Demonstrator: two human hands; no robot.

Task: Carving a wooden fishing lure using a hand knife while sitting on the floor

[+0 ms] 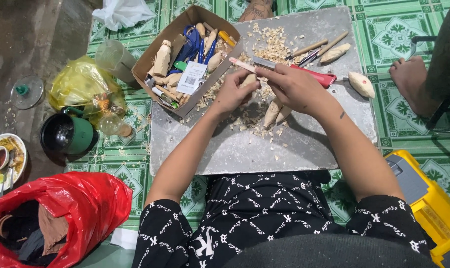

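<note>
- Head view: the left hand (233, 93) is curled shut around a small pale wooden piece (249, 79). The piece sits above the middle of the grey board (245, 149), a bit toward its far edge.
- The right hand (294, 87) is closed on a knife with a red handle (324, 78). Its grey blade (262, 61) points left, just past the fingertips. The two hands are almost touching.
- A thin pale stick (242, 64) lies slanted just above the left hand.
- Two more carved wooden pieces (277, 113) lie side by side on the board, just under the right hand.
- Wood shavings (270, 44) are piled near the far edge of the board. More bits lie around the hands.
- Near the far right corner lie some thin tools (312, 49), a carved piece (335, 53) and another pale piece (361, 84) at the right edge.
- A cardboard box (158, 54) sits on the far left corner of the board. It holds wooden bits and blue-handled tools (195, 44).
- Left of the board, on the green patterned floor (409, 25), are a yellow bag (76, 82), a dark green cup (66, 134) and a red bag (81, 203).
- Another person's bare foot (410, 82) rests on the floor at the right.
- A yellow case (433, 208) sits by the person's right knee.
</note>
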